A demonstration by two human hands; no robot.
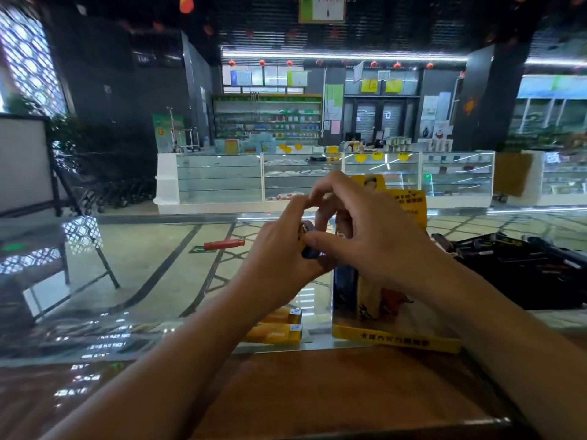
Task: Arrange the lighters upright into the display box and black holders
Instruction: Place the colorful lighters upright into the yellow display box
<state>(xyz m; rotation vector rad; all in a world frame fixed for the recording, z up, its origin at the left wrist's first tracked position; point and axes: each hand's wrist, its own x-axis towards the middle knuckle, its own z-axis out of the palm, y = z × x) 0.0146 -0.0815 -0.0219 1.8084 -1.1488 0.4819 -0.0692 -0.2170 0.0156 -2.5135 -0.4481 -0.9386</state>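
Above the clear-fronted yellow display box [394, 338] on the glass tabletop [158, 281], left hand [279, 249] and right hand [371, 236] fingers together pinch a small dark lighter [308, 249].

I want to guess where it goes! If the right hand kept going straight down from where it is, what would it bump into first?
Most likely the lighters standing in the clear yellow-trimmed display box right under the right hand. Depth is hard to judge, so it might touch the box's edge first.
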